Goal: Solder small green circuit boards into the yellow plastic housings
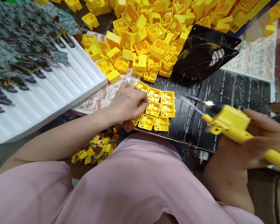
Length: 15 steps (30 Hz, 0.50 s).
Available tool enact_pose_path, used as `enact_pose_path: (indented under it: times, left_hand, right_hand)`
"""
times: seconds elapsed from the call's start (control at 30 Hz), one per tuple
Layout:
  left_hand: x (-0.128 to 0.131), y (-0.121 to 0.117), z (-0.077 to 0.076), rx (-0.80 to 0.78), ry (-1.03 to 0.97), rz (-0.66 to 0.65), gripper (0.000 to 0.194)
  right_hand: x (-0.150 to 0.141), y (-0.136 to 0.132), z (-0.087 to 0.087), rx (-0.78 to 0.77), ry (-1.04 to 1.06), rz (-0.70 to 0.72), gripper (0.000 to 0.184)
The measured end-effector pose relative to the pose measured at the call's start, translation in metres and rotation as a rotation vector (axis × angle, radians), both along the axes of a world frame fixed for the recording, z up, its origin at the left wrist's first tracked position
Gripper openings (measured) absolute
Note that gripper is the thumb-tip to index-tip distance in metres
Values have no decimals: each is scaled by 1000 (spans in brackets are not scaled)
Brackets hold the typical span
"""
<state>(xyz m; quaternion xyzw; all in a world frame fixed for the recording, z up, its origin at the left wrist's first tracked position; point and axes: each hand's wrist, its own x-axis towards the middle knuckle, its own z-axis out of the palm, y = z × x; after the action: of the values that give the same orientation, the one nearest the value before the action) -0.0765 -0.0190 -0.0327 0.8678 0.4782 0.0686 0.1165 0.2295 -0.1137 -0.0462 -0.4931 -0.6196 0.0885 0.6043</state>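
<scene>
Black fan on the table — white plug below its edge.

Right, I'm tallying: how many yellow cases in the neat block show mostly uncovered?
7 yellow cases: three in the far row, two in the middle, two in the near row. The left hand partly covers others, perhaps hiding some.

The worktop is covered in black, lettered sheeting, with pale, brown-patterned sheeting exposed at centre left and upper right of the frame. Loose yellow cases are heaped across the upper middle. To their right, a black fan is placed. Near the front edge, at centre, open yellow cases are laid out in close rows.
</scene>
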Motion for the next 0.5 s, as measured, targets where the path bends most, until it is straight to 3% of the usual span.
enact_pose_path:
  times: [0.1,0.23,0.4,0.5]
  left_hand:
    - [5,1,0,-1,35,-14,25]
    - [9,4,4,0,79,-34,22]
    - [14,7,11,-29,204,-50,25]
    - [16,9,14,-38,230,-55,25]
  right_hand:
    - [-14,-5,-7,38,-110,18,40]
    - [-23,-13,-5,19,-257,208,50]
    - [-33,-5,-1,41,-320,281,24]
    - [-38,4,1,105,-370,312,24]
